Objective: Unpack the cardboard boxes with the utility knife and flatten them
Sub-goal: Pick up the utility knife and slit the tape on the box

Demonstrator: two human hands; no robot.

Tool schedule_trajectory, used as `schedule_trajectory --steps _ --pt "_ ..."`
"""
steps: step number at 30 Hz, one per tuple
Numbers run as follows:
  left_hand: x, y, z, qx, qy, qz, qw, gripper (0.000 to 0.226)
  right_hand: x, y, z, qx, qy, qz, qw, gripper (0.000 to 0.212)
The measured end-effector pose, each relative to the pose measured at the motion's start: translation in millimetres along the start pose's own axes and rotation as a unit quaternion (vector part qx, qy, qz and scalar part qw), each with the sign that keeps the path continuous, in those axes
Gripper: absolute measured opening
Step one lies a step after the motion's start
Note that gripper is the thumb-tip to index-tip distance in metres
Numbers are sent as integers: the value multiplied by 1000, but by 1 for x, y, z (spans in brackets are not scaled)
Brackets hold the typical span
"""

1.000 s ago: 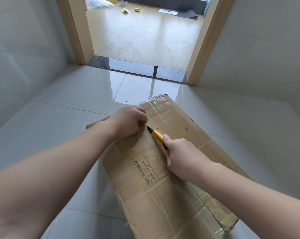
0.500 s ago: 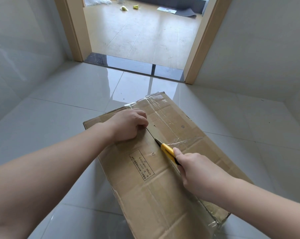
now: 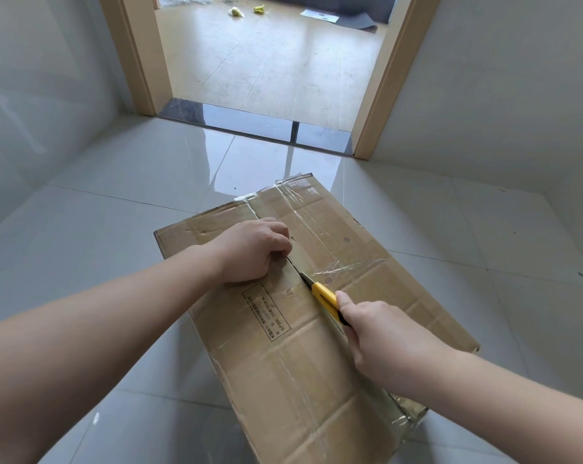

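Observation:
A brown cardboard box (image 3: pixel 283 370) sealed with clear tape lies on the grey tiled floor in front of me. My right hand (image 3: pixel 380 333) grips a yellow utility knife (image 3: pixel 325 296), whose blade sits in the taped centre seam of the box top. My left hand (image 3: pixel 249 251), fingers curled, presses down on the box's left flap just beyond the blade tip. The seam between my left hand and the knife shows as an open slit.
Glossy grey walls close in on the left and right. A wood-framed doorway (image 3: pixel 383 95) with a dark threshold (image 3: pixel 249 123) stands ahead. The wooden floor beyond holds yellow scraps (image 3: pixel 236 11), a paper sheet (image 3: pixel 320 15) and a dark mat (image 3: pixel 357 20).
My right hand has drawn the knife along the seam toward me, lengthening the slit. My left hand has stayed pressed on the left flap.

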State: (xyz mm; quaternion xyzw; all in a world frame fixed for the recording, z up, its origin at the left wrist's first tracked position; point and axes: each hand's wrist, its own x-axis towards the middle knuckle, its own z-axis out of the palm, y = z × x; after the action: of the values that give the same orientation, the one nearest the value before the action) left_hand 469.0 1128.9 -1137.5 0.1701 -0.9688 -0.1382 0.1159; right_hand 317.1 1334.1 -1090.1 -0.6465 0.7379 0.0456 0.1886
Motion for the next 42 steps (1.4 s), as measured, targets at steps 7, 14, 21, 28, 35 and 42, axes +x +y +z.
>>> schedule_trajectory --steps 7,14,21,28,35,42 --pt "0 6 0 -12 2 7 1000 49 -20 6 4 -16 -18 7 1000 65" --pt "-2 11 11 -48 46 8 998 41 -13 -4 -4 -20 10 11 1000 63" --pt "-3 10 11 -58 53 5 997 42 -13 -1 -4 -35 -16 1 999 68" --pt "-2 12 9 -54 48 6 997 41 -11 -5 -5 -34 9 9 999 65" --pt "-3 12 7 -53 43 -1 998 39 -29 6 3 -42 -2 6 999 67" --pt "1 28 11 -44 20 34 998 42 -41 13 6 -29 -6 20 999 66"
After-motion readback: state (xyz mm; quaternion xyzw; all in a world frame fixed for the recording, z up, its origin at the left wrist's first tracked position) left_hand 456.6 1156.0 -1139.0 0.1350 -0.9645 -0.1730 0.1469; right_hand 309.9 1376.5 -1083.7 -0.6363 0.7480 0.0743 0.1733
